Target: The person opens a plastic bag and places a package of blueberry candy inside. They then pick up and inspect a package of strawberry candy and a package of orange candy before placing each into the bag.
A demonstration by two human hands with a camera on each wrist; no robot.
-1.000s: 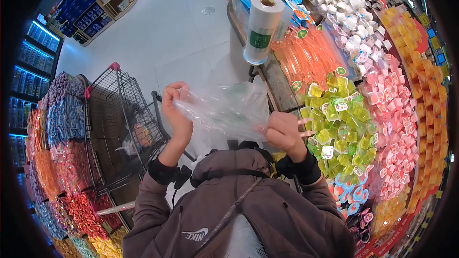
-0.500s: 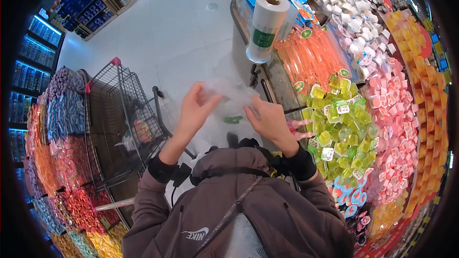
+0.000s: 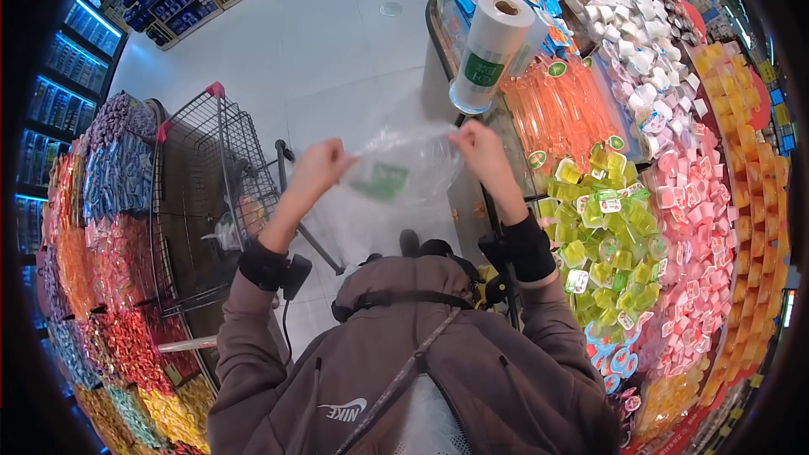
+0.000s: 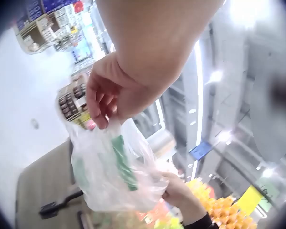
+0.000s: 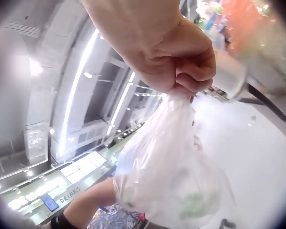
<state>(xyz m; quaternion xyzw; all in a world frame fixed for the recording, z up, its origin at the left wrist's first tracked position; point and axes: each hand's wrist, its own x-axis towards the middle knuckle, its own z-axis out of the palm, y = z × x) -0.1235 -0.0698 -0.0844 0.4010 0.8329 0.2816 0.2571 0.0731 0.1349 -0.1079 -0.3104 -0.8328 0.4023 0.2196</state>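
A thin clear plastic bag (image 3: 396, 173) with a green print hangs between the two hands in the head view. The left hand (image 3: 324, 167) pinches its top edge at one side, fingers curled. At the other side the right hand (image 3: 479, 150) grips the top edge in curled fingers. In the left wrist view the plastic bag (image 4: 100, 171) droops below the fingertips, with its green strip showing. Gathered plastic runs down from the right fist (image 5: 190, 71) in the right wrist view.
A roll of plastic bags (image 3: 493, 50) stands at the edge of the right-hand display. Piled there are orange packets (image 3: 565, 109), green jelly cups (image 3: 607, 227), pink cups (image 3: 695, 202) and white cups (image 3: 624, 25). A wire shopping cart (image 3: 211, 194) stands left, beside wrapped sweets (image 3: 122, 286).
Both hands came close together half a second ago with the bag bunched between them. Now they are apart again and farther forward, the bag spread between them with its green print showing.
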